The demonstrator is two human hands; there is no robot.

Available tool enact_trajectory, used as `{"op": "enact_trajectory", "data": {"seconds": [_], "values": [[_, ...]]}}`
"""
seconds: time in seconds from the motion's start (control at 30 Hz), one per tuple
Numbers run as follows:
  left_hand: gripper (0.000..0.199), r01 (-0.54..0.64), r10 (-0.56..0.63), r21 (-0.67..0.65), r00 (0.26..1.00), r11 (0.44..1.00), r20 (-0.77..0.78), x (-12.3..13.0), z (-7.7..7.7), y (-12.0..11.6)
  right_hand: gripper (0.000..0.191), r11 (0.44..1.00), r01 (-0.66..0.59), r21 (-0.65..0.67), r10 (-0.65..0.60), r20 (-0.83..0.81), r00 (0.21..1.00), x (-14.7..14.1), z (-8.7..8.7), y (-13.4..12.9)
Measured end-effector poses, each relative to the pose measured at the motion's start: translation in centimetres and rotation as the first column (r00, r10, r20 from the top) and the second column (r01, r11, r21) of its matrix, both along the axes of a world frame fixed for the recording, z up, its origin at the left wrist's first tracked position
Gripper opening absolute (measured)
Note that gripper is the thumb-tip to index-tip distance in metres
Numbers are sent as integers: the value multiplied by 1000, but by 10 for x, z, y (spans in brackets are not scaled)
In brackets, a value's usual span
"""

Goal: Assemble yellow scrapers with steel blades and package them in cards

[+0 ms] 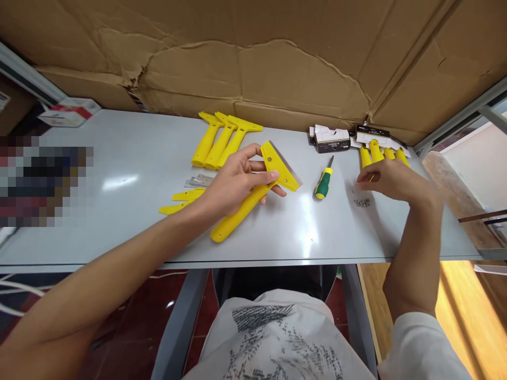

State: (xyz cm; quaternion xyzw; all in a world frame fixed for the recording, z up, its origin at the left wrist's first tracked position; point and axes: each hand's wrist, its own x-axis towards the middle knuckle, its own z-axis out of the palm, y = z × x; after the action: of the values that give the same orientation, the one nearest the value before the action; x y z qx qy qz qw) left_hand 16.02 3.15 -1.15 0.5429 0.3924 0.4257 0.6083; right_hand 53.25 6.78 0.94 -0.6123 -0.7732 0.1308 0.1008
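My left hand (241,179) is closed around the neck of a yellow scraper (241,211), its thumb pressed on the head. A thin metal blade (285,164) runs along the far edge of that head, and two holes show in its face. My right hand (390,179) hovers above a small pile of screws (362,202), thumb and forefinger curled together; whatever is between their tips is too small to make out. Between the hands lies a green and yellow screwdriver (324,182), its tip pointing away from me.
Several yellow scraper bodies (232,140) lie at the back. Flat metal blades (200,180) and yellow cover strips (180,201) rest beside my left forearm. Black and white packages (332,140) and yellow handles (376,150) are at back right. A box (71,112) stands at far left; cardboard (237,68) lines the back.
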Motion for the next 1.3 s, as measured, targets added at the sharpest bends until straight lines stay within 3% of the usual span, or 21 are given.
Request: {"op": "enact_trajectory", "data": {"seconds": [0.1,0.2,0.4,0.6,0.73,0.93,1.03,1.17,1.3], "values": [[39,-23,27,-86,999,996,45,5,-6,0,10,982,56,-183,-33,126,991,-8,-10,4],[35,-34,43,-137,997,990,59,8,-9,0,16,961,102,-257,-58,174,983,-16,-14,6],[26,-37,47,-143,997,989,68,12,-13,-3,10,976,63,-207,-31,153,988,-14,-18,12],[37,-29,36,-109,998,994,55,13,-18,-4,15,980,77,-185,-35,220,975,-16,-24,12],[37,-33,38,-107,998,994,52,12,-20,-4,17,994,33,-100,-7,251,968,-20,-21,4],[43,-1,9,-157,999,988,54,14,-20,-4,11,989,27,144,-32,29,999,-27,-5,-6],[40,-3,14,-165,998,986,64,15,-20,-5,8,960,-26,277,73,-162,984,-42,0,-12],[40,38,-32,-168,999,985,43,17,-18,-8,11,913,-172,369,332,-428,840,-77,-6,-26],[49,123,-121,-201,992,972,23,21,-15,-17,10,858,-309,410,495,-499,711,-109,-25,-37]]}}
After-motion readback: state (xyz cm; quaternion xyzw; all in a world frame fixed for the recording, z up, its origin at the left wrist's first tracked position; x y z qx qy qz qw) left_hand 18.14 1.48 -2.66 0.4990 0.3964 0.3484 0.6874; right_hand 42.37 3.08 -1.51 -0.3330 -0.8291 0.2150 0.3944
